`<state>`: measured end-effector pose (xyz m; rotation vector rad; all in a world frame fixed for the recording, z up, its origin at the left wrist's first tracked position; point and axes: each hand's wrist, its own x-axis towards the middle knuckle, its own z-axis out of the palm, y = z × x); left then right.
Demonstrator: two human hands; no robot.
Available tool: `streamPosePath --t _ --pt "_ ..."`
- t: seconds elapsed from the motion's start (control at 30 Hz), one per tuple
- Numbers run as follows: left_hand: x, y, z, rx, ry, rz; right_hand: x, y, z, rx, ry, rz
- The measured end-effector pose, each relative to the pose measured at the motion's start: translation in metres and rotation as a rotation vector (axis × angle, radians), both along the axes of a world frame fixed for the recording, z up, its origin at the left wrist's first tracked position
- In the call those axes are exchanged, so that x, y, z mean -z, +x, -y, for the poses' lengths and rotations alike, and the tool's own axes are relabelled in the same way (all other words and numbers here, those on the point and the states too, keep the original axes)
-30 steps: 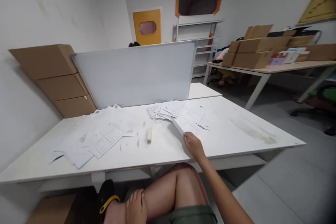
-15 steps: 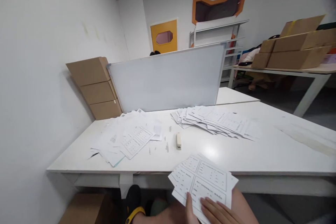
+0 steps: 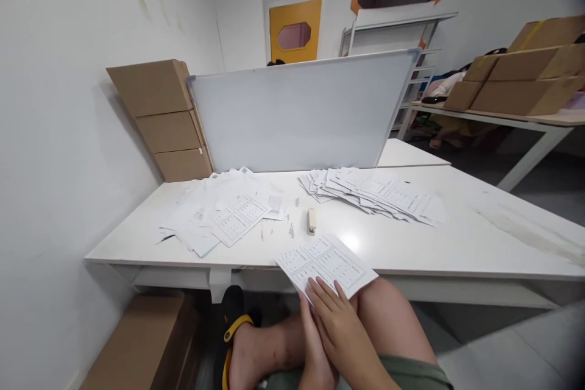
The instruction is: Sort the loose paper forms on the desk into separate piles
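A small stack of printed sheets (image 3: 326,265) is held over my lap, its far part reaching over the table's front edge. My left hand (image 3: 312,341) is at the near edge, closed on the sheets, its thumb showing and its other fingers hidden. Across the top lies my right hand (image 3: 339,320), its fingers stretched over the paper and pressing the sheets together against the left; its thumb is hidden. Just beyond the stack stands a cream stapler (image 3: 311,221), touched by neither hand.
Loose papers (image 3: 240,219) spread over the left of the white table (image 3: 457,250). Another fanned paper pile (image 3: 379,195) lies at the right. A whiteboard (image 3: 301,116) and stacked cardboard boxes (image 3: 169,128) stand behind. Small bits (image 3: 291,230) lie left of the stapler.
The sheets have gone from fanned out to a neater, more even stack, and sit farther left in view. Both hands have come closer together. The view has tilted down.
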<state>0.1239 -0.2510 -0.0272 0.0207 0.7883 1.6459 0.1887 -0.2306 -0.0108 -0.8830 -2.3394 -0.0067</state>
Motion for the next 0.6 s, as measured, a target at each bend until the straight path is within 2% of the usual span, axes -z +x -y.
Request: streamPosePath --t 0.1,0.2,0.27,0.33,0.4,0.5,0.6 --pt "-0.004 -0.008 0.002 -0.035 -0.026 0.031 -0.005 0.002 0.007 -0.06 -0.105 -0.011" --pt "-0.009 -0.017 0.004 -0.114 -0.061 -0.022 -0.008 0.031 0.005 -0.128 -0.229 -0.137" --pt "-0.011 -0.026 0.005 -0.166 -0.104 -0.094 -0.008 0.056 -0.007 -0.047 -0.312 -0.308" --pt "-0.013 -0.036 0.003 -0.192 -0.133 -0.155 -0.006 0.075 -0.026 0.103 -0.402 -0.468" --pt "-0.014 -0.044 0.0 -0.18 -0.132 -0.207 -0.003 0.084 -0.05 0.231 -0.496 -0.541" --pt "-0.014 -0.05 -0.004 -0.153 -0.068 -0.303 0.006 0.079 -0.083 0.343 -0.567 -0.501" --pt "-0.014 -0.051 -0.002 -0.151 -0.022 -0.367 0.017 0.063 -0.103 0.377 -0.611 -0.488"
